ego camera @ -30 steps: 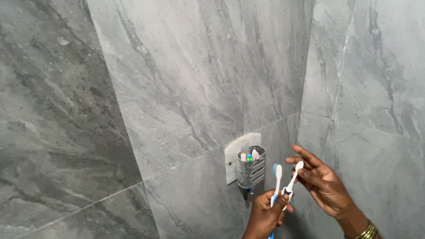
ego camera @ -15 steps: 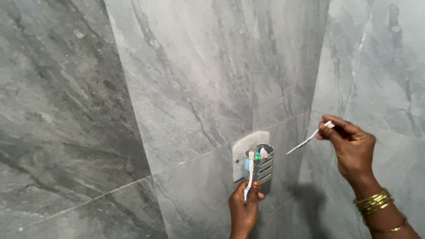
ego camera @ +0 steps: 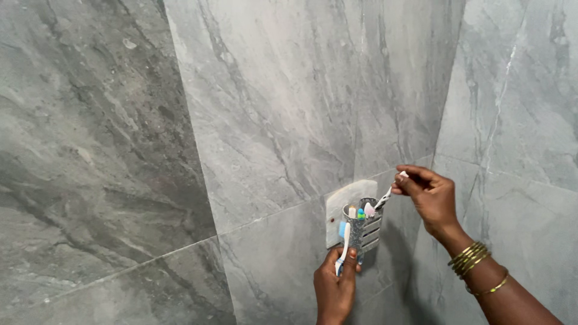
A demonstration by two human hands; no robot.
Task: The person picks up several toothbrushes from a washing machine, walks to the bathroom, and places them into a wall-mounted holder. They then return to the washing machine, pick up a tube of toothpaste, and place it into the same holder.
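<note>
On the grey marbled wall tiles (ego camera: 259, 102), near the corner, hangs a small slotted toothbrush holder (ego camera: 365, 225) fixed to a pale backing plate (ego camera: 337, 207). Both hands are at it.

The left hand (ego camera: 335, 289) comes up from below, fingers closed around the lower handle of a blue-and-white toothbrush (ego camera: 344, 247). The brush stands upright against the front of the holder, its head level with the rim; whether it touches the holder I cannot tell. The wrist is cut off by the bottom edge.

The right hand (ego camera: 430, 195) reaches in from the right, thumb and fingertips pinched on the end of a slim white toothbrush (ego camera: 385, 195). That brush slants down and to the left, its lower end at the holder's mouth; whether the tip is already inside is hard to make out, as it is small and partly blurred. Gold bangles (ego camera: 472, 260) ring that wrist, with a thinner one further down the forearm.

Inside the holder a few brush heads (ego camera: 360, 212) poke up, one white, one green and blue, one pinkish, crowded together so their handles stay hidden behind the slotted wall. The holder's underside is covered by the left hand.
</note>
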